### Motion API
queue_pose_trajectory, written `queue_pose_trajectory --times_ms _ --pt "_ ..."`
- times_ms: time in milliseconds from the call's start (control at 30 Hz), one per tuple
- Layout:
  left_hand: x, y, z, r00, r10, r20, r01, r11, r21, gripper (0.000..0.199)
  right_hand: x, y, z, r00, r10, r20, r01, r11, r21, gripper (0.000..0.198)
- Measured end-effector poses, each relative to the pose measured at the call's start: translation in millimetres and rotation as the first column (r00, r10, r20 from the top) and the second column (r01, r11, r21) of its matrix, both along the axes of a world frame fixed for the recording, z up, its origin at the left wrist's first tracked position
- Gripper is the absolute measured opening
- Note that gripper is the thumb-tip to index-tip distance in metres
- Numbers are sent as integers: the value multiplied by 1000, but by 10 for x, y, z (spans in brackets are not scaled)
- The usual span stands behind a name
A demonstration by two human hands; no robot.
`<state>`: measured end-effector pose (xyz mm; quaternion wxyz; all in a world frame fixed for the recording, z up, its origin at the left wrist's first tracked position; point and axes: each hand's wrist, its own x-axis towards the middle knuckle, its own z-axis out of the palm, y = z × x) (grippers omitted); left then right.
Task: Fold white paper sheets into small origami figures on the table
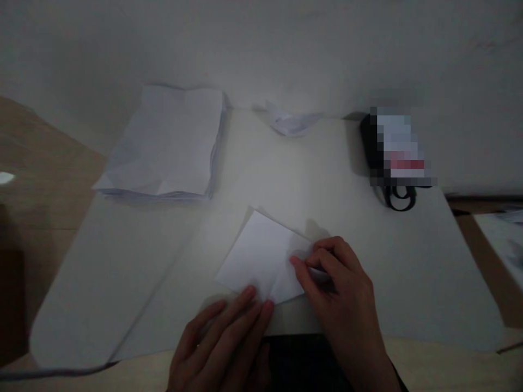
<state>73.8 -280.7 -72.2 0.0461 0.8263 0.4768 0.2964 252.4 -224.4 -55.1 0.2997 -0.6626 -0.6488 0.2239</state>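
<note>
A folded sheet of white paper (255,247) lies on the white table near its front edge, turned at an angle. My left hand (223,343) rests at its lower edge, fingers stretched out and fingertips touching the paper. At the right side, my right hand (341,291) pinches the paper between thumb and fingers, hiding that corner. A faint crease runs up from the lower edge, between the two hands. Beyond the sheet, at the back of the table, sits a small folded paper boat (292,124).
A stack of white paper (171,141) lies at the back left of the table (134,261). At the back right is a black item with a strap loop (400,201), its top blurred out. A wall (261,49) rises behind. A cable (61,374) runs at the front left.
</note>
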Motion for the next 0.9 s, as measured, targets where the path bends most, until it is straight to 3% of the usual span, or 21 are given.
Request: queue_pose_trajectory --times_ms 133,367,900 --pt "19 -17 -37 996 49 80 -54 997 58 29 -2 -3 -1 1000 -5 -21 5 1000 -1 16" --pt "12 -21 7 998 47 48 -49 998 43 27 6 -13 -11 1000 -11 -9 10 1000 -21 16" --pt "82 -122 -94 990 129 64 -132 990 42 29 3 -9 -2 1000 -7 -12 7 1000 -5 17"
